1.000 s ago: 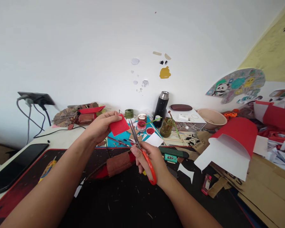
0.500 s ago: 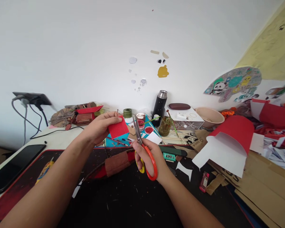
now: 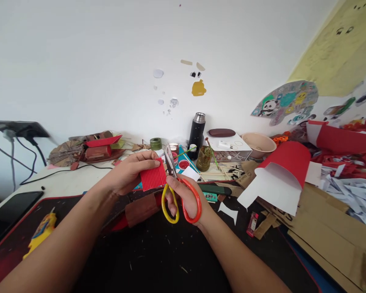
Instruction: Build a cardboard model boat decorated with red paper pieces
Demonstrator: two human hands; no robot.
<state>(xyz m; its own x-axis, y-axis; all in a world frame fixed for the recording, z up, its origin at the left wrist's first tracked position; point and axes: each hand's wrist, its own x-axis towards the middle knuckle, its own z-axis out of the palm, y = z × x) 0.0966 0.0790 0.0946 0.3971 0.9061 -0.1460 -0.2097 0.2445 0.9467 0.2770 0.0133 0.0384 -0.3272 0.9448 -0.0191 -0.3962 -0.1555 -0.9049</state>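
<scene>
A small ridged red piece is pinched between the thumb and fingers of my left hand. My right hand is closed round scissors with one yellow and one red-orange handle. Their blades point up and away, slightly parted, right beside the right edge of the red piece. Whether the blades touch it I cannot tell. Below the hands, a brown and red rolled object lies on the dark mat.
Behind the hands stand a black flask, a jar and paint pots. To the right are a curved red-and-white paper piece, cardboard and a beige bowl. A yellow tool and a phone lie left.
The scissors have come closer to the red piece and their handles have spread apart. The red piece hangs slightly lower. The whole view has shifted to the right.
</scene>
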